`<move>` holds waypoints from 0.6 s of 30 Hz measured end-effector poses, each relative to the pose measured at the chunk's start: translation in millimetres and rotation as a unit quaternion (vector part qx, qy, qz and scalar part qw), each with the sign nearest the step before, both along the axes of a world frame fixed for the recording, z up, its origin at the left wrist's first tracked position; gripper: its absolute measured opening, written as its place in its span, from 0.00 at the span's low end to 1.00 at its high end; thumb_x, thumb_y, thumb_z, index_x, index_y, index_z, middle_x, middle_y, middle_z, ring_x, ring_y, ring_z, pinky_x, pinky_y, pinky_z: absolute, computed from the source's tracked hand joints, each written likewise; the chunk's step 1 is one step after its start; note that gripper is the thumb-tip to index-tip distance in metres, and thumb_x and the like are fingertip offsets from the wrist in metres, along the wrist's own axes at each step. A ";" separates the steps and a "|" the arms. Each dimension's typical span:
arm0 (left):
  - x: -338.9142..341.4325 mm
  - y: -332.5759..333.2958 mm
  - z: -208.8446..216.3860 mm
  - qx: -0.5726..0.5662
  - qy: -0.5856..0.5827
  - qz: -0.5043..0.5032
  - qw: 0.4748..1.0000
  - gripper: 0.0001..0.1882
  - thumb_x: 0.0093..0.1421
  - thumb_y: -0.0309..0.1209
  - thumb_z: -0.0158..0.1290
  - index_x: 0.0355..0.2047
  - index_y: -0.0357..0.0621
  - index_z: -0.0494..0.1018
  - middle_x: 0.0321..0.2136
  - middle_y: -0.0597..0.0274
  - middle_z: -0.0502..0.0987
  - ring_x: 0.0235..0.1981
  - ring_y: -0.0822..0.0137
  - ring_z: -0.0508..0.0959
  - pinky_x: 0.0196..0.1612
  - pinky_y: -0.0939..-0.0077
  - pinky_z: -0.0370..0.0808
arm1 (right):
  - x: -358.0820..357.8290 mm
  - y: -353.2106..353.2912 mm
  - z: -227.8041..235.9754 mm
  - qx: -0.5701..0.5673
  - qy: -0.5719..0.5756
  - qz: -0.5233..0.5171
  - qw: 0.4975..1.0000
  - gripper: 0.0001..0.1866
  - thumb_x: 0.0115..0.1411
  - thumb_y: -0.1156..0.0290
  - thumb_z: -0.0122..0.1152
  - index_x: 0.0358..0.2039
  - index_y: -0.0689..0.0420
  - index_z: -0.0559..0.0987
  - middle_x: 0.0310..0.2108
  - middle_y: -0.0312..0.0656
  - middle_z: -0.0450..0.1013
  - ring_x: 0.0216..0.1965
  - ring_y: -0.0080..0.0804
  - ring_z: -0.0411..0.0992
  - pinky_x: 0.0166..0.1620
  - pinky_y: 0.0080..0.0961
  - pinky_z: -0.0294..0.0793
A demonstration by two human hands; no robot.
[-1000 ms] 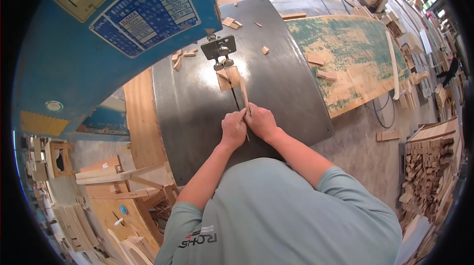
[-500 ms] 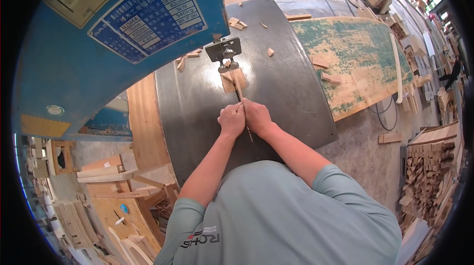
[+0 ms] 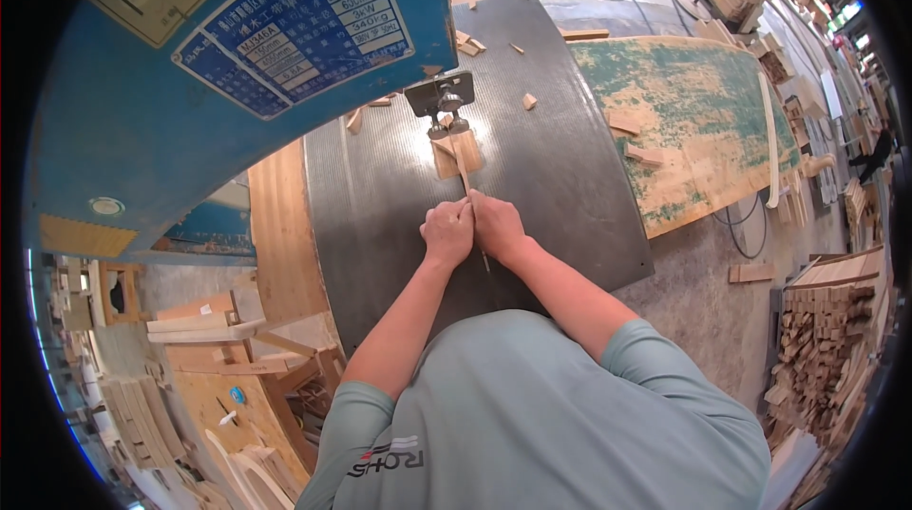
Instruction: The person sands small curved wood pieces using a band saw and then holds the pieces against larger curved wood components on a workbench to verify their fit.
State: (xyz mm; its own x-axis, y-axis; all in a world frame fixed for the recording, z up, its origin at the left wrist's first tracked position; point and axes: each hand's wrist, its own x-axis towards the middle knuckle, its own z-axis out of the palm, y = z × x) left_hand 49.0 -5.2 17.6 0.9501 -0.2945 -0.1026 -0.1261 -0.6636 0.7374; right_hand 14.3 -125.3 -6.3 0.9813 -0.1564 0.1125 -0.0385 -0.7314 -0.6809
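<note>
We noted the thin wooden strip (image 3: 462,167) over the black saw table (image 3: 370,216), far end near the metal blade guide (image 3: 440,98). Left hand (image 3: 447,231) and right hand (image 3: 499,228) pinched it. We judged sideways twist could bind it, jerking both hands forward.

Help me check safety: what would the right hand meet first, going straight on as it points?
Beyond the thin wooden strip it holds, the right hand would probably reach the wooden table insert first; depth unclear.
</note>
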 end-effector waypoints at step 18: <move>10.4 -2.3 -7.0 0.030 -0.007 0.013 0.999 0.18 0.66 0.45 0.47 0.45 0.55 0.83 0.38 0.49 0.82 0.44 0.41 0.80 0.47 0.44 0.74 | 15.4 -3.8 -1.2 0.019 0.003 0.018 1.000 0.08 0.64 0.68 0.51 0.34 0.60 0.73 0.29 0.58 0.77 0.34 0.60 0.77 0.37 0.52 0.75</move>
